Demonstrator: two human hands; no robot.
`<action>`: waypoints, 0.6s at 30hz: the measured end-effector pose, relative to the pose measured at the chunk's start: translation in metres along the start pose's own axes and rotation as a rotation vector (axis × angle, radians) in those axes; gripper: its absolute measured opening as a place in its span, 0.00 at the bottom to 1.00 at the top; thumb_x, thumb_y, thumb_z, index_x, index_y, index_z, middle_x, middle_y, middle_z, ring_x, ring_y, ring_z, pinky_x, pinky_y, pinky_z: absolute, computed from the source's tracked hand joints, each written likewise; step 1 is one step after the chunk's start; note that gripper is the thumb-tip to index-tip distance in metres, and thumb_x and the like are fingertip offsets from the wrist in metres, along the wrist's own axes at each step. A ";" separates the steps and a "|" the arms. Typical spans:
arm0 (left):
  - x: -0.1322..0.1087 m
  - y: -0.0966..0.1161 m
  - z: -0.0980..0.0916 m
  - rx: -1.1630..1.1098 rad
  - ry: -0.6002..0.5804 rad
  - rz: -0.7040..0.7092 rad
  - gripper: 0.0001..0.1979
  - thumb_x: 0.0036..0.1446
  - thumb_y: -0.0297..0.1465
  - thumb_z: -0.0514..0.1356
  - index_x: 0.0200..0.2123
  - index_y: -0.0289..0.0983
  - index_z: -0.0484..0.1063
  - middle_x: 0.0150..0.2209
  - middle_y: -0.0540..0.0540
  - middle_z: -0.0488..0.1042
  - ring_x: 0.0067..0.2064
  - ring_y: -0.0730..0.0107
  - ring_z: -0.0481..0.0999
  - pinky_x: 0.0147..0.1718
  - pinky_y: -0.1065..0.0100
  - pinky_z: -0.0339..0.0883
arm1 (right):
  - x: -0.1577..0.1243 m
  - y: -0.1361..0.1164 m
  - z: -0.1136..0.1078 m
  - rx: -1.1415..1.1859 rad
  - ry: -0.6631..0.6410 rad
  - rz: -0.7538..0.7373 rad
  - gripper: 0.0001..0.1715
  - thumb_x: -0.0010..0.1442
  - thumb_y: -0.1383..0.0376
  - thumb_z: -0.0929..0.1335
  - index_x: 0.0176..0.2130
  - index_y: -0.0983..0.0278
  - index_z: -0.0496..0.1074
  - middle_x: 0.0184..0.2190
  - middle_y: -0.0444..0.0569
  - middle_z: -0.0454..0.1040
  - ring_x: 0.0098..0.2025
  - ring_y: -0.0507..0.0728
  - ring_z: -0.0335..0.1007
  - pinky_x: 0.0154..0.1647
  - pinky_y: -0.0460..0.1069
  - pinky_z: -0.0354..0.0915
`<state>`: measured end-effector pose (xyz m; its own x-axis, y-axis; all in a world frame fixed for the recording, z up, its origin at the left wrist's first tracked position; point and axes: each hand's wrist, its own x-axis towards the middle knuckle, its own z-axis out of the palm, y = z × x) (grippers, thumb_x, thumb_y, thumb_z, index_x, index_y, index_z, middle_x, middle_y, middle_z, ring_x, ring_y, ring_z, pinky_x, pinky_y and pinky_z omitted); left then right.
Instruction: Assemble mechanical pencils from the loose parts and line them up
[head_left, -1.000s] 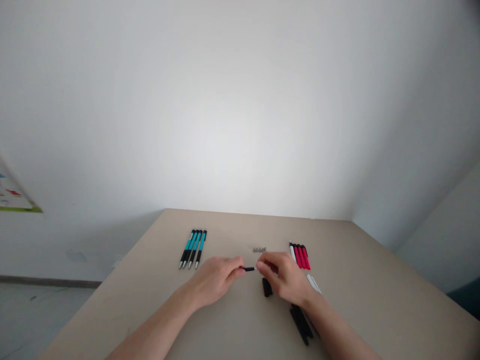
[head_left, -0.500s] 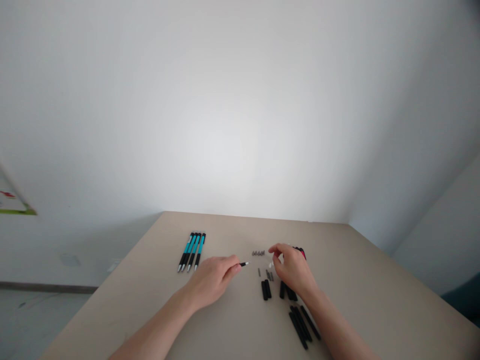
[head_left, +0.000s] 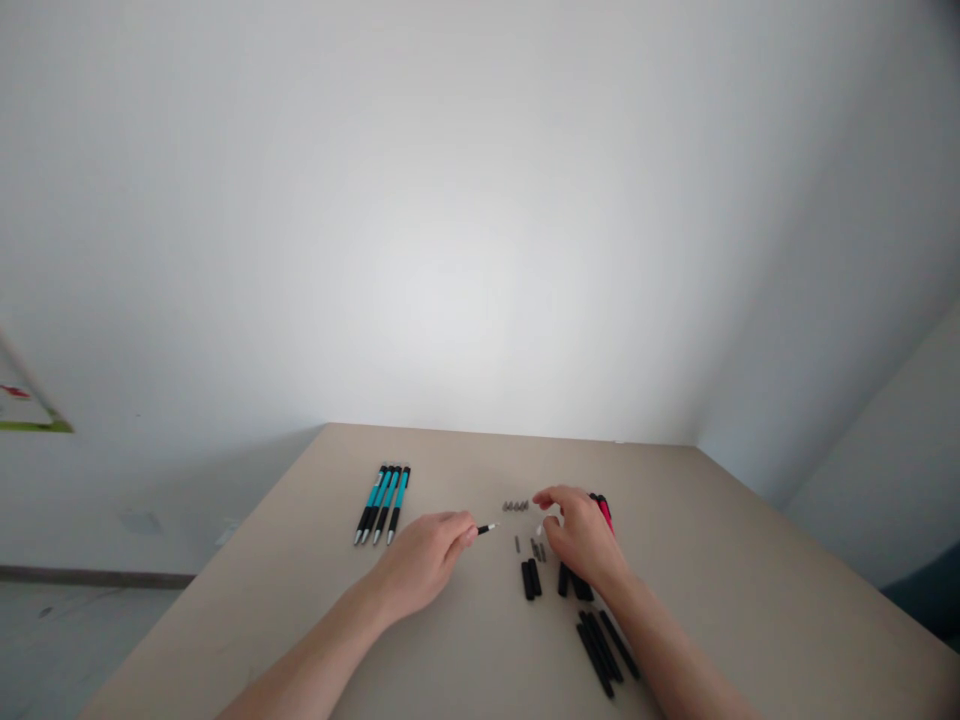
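Tabletop (head_left: 457, 650) beneath, your left hand (head_left: 426, 562) is aptly pinching a probably light pen piece (head_left: 484, 529) behind its tip, right hand (head_left: 582, 538) unclenched.

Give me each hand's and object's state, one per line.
Left hand: closed on a black pen part
Black pen part: held, pale tip exposed
Right hand: thumb and index finger apart
Teal pens: lying side by side
Metal pieces: lying loose
Black tubes: lying flat, some partly hidden
Red barrels: mostly hidden
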<state>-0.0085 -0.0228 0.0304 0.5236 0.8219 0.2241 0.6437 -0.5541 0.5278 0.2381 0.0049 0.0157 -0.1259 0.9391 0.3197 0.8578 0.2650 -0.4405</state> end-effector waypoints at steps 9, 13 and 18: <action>0.000 0.003 0.000 -0.088 0.033 -0.002 0.10 0.66 0.34 0.48 0.36 0.39 0.67 0.30 0.51 0.71 0.32 0.70 0.69 0.31 0.73 0.56 | -0.002 -0.008 0.009 0.030 -0.034 -0.206 0.28 0.51 0.72 0.63 0.53 0.71 0.68 0.49 0.57 0.72 0.52 0.63 0.63 0.55 0.56 0.60; 0.000 0.001 0.001 -0.030 0.048 0.015 0.17 0.67 0.35 0.44 0.28 0.38 0.65 0.27 0.51 0.67 0.30 0.71 0.67 0.30 0.72 0.55 | 0.000 -0.004 0.010 0.035 0.022 -0.177 0.27 0.51 0.74 0.62 0.50 0.69 0.70 0.45 0.55 0.74 0.48 0.61 0.66 0.53 0.56 0.62; 0.000 -0.001 0.002 -0.080 0.054 -0.012 0.13 0.66 0.36 0.46 0.34 0.38 0.66 0.25 0.53 0.67 0.28 0.72 0.66 0.28 0.72 0.53 | 0.004 0.004 0.004 0.070 0.134 -0.146 0.22 0.50 0.76 0.60 0.43 0.67 0.73 0.36 0.51 0.76 0.41 0.59 0.70 0.46 0.54 0.65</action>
<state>-0.0076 -0.0227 0.0281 0.4835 0.8358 0.2603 0.6020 -0.5333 0.5942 0.2391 0.0107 0.0121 -0.1746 0.8533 0.4914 0.7978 0.4151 -0.4373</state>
